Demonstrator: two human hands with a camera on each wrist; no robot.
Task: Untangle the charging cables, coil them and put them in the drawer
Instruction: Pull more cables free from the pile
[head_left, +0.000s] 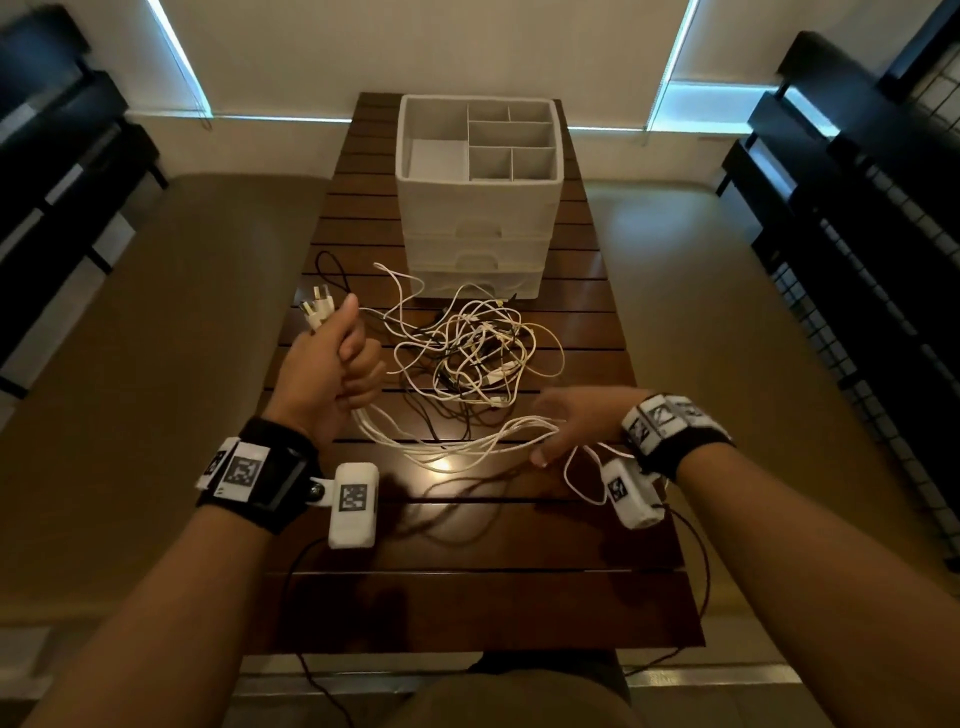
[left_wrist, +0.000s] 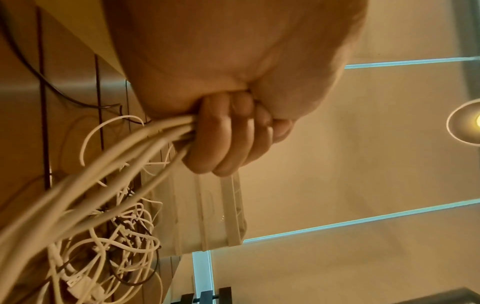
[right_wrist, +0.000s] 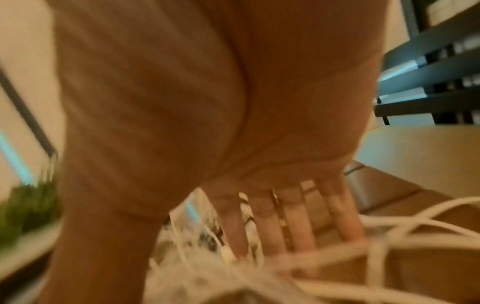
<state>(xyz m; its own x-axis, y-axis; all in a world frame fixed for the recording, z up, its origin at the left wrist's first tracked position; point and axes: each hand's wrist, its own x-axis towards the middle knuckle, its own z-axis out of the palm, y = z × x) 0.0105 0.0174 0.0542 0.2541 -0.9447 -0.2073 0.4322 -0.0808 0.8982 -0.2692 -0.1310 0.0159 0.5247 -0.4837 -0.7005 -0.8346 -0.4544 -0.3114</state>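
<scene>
Left hand: the left hand (head_left: 332, 374) is raised over the near-left part of the table, fist clenched around a bundle of white cable (head_left: 447, 441); in the left wrist view its fingers (left_wrist: 221, 139) curl tight over several white strands.
Plug: a white plug (head_left: 318, 309) with metal prongs sticks out of the top of the fist, pointing up and away to the left.
Bundle: several white strands leave the bottom of the fist together, sag in a shallow loop just above the table and rise to the right hand.
Right hand: the right hand (head_left: 576, 421) is to the right of the fist, fingers straight and spread, not clenched; the strands pass across them. The right wrist view is blurred, so I cannot tell how firmly the cable is caught there.
Loose end: a thin white loop (head_left: 582, 475) hangs below the right hand, near the wrist camera.
Tangle: a pile of white and dark cables (head_left: 467, 353) lies on the table beyond both hands, between them and the drawer unit.
Drawer unit: a white drawer unit (head_left: 478, 208) stands at the far middle of the table, its drawers closed and its top tray split into compartments.
Table: a dark slatted wooden table (head_left: 467, 571) carries all of it.
</scene>
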